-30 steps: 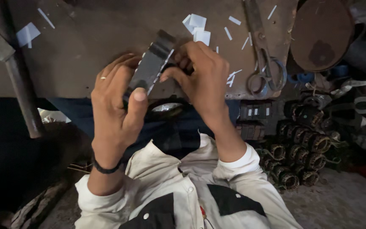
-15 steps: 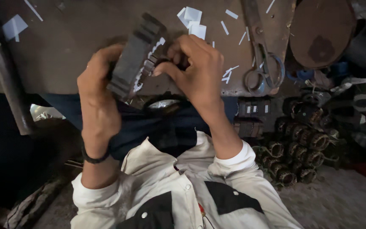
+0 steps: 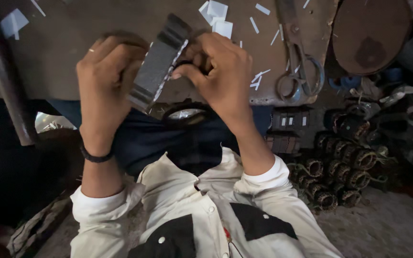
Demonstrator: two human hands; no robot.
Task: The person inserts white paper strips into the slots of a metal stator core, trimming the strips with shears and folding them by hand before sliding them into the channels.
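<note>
A dark grey ribbed metal block [image 3: 161, 62], like a laminated motor core, is held tilted on edge above a worn brown work board [image 3: 53, 57]. My left hand [image 3: 103, 88] wraps around its left side from behind. My right hand [image 3: 221, 71] pinches the block's right edge, with the fingertips at its white-lined slots. A dark ring-shaped part [image 3: 185, 112] lies just under the hands at the board's near edge. A black band is on my left wrist, and my white and black shirt fills the bottom of the view.
Scissors [image 3: 299, 71] and scattered white paper slips [image 3: 216, 14] lie on the board. A rusty round disc [image 3: 369, 33] sits at the top right. Several copper-wound coils [image 3: 340, 177] are piled on the floor at right. A metal bar [image 3: 5, 91] slants down the left.
Both hands have turned the block more upright and rotated it, so its ribbed edge faces me. My left hand has shifted further behind the block.
</note>
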